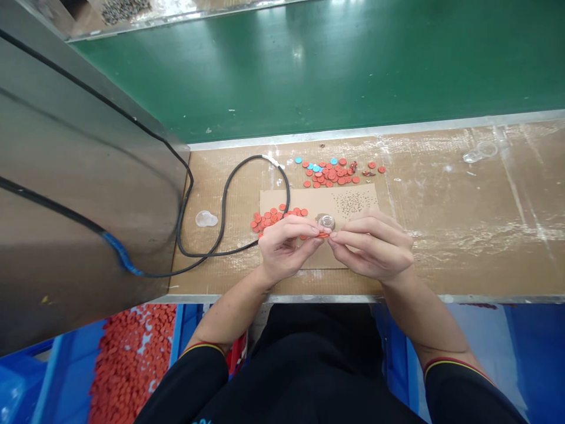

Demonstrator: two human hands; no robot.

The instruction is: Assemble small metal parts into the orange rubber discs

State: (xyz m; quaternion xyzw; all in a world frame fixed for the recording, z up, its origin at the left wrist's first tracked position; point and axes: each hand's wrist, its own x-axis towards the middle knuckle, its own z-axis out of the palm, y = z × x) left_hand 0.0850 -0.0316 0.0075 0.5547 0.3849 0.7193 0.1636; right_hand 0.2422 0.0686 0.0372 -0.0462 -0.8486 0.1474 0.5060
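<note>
My left hand [286, 248] and my right hand [373, 244] meet at their fingertips above a brown cardboard sheet [309, 203]. Between them, both pinch an orange-red rubber disc [323, 235], partly hidden by my fingers. Just above the fingertips is a small metal ring fitting [327, 222]; I cannot tell whether it is held or resting on the cardboard. Left of my left hand lies a heap of orange-red discs [267, 218]. Farther ahead is a loose group of orange-red and blue discs [329, 174]. Tiny dark metal parts [355, 202] are scattered over the cardboard.
A black cable [224, 203] loops across the plastic-covered bench [459, 235], and a clear plastic piece [206, 219] lies beside it. A steel panel [83, 176] stands at left, a green belt [300, 65] runs behind, and a blue bin [132, 365] below holds orange-red discs.
</note>
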